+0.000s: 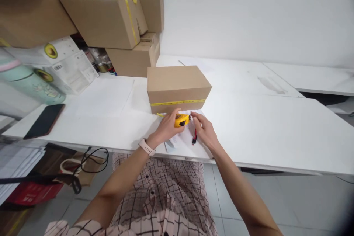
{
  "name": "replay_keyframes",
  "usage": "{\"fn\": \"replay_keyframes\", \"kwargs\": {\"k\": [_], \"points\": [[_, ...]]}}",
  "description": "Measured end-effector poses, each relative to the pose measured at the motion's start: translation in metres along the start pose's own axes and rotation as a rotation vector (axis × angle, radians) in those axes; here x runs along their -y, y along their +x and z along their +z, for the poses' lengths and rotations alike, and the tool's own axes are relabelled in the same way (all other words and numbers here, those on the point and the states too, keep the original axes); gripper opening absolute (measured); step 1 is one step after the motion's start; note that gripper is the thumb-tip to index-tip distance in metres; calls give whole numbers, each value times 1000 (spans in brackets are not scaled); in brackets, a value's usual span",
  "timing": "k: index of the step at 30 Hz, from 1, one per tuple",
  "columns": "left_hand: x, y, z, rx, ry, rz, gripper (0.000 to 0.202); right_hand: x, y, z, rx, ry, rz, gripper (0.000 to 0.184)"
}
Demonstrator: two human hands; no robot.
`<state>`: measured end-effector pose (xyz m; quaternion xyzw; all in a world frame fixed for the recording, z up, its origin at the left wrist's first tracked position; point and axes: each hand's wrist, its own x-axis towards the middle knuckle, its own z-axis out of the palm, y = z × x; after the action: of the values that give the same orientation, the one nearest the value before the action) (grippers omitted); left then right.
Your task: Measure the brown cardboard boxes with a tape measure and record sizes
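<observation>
My left hand (166, 127) is wrapped around a yellow tape measure (181, 120) with black parts, just in front of a closed cardboard box (177, 79). At the right end of the tape measure, my right hand (204, 129) has its thumb and index finger pinched at the mouth. A red and black pen (194, 137) shows just below my right fingers; whether it lies on the paper or touches the hand I cannot tell. Printed paper (179, 141) lies under both hands. A yellow measuring-tape strip (178, 102) runs along the box's front face.
Stacked cardboard boxes (99, 22) fill the back left of the white table (262, 129). A mint bottle (33, 81), a dark phone (44, 121) and white cartons (73, 70) stand or lie at the left. A black cable (95, 160) hangs below the table edge.
</observation>
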<state>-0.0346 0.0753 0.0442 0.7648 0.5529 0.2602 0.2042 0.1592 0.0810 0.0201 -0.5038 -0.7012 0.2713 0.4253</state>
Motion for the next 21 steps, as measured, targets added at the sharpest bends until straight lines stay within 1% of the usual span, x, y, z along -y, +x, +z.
{"fn": "replay_keyframes", "kwargs": {"k": [2, 4, 7, 10, 12, 14, 17, 19, 21], "points": [[-7, -9, -10, 11, -120, 11, 66, 15, 6, -5, 127, 176, 111, 32], [-15, -16, -22, 13, -206, 14, 64, 31, 10, -11, 180, 264, 157, 31], [-25, -19, -41, -27, -207, 18, 53, 51, 18, -20, 168, 299, 156, 32], [-32, -14, -59, -92, -190, 82, 39, 69, 30, -24, 143, 367, 121, 34], [-34, -10, -71, -98, -188, 128, 35, 79, 41, -24, 152, 432, 99, 37], [-36, -4, -87, -80, -196, 138, 35, 90, 57, -27, 203, 485, 103, 38], [-35, 9, -117, -79, -162, 85, 38, 105, 92, -39, 274, 559, 124, 32], [-30, 21, -142, -115, -80, 24, 42, 111, 123, -54, 245, 607, 138, 27], [-19, 34, -168, -157, 15, -34, 43, 110, 154, -72, 194, 643, 157, 26]]}}
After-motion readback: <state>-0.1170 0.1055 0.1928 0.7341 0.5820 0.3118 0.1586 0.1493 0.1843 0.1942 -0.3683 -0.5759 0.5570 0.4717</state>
